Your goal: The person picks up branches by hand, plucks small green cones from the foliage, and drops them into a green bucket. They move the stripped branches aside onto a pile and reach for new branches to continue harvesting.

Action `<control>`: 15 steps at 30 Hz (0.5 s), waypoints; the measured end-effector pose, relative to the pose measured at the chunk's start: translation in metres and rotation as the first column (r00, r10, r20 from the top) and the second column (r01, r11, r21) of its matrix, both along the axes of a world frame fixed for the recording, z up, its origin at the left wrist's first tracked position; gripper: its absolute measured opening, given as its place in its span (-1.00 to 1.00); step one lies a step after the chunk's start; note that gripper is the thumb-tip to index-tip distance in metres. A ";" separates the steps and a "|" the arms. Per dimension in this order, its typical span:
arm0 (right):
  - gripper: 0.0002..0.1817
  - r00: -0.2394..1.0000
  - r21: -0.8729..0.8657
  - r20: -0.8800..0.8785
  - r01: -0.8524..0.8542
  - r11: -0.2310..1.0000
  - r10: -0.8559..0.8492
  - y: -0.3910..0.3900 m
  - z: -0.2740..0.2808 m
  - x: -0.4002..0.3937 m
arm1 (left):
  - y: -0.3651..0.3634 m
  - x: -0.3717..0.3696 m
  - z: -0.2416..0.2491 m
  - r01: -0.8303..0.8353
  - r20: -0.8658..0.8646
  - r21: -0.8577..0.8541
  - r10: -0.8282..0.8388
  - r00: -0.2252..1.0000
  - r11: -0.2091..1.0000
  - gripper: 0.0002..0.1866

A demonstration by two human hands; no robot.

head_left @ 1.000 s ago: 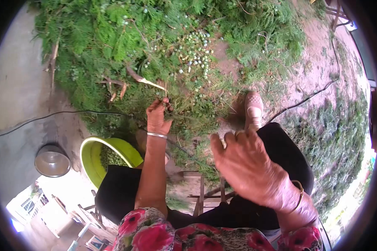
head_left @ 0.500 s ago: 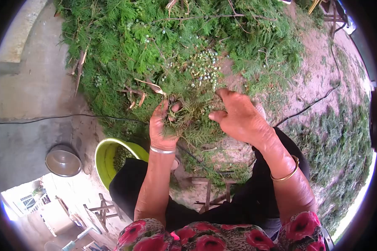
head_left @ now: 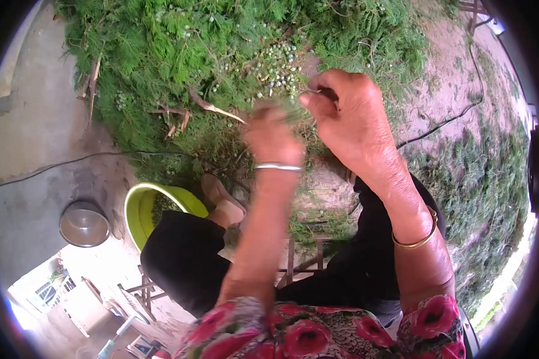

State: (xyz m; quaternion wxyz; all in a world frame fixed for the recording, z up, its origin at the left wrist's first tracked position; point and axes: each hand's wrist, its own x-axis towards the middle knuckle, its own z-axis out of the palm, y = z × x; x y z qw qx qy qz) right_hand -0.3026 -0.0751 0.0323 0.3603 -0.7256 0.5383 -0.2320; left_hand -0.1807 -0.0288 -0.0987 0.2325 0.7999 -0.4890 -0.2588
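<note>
My left hand (head_left: 273,140), with a silver bangle at the wrist, is smeared by motion over the green sprigs in the middle. Its fingers are too blurred to read. To its right, my right hand (head_left: 354,113) is closed, thumb and index finger pinched together; what they hold, if anything, is too small to name. Just beyond both hands lies a patch of pale round berries (head_left: 283,66) among the green branches (head_left: 179,54). A broken stick (head_left: 212,108) points toward my left hand.
A lime-green tub (head_left: 139,215) stands by my left knee, a metal bowl (head_left: 85,224) left of it. Black cables (head_left: 443,124) cross the floor on both sides. More cut greenery (head_left: 479,197) covers the ground at right. A wooden stool frame shows between my legs.
My left hand has moved right and slightly up, away from the sprigs it held. My right hand has moved up and its fingers have closed. The view has shifted a little.
</note>
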 end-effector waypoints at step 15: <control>-0.80 0.989 0.007 -0.044 -0.139 0.990 0.139 0.014 0.007 -0.003 | 0.061 -0.015 -0.217 0.006 0.194 0.531 -0.128 0.972 0.848 -0.14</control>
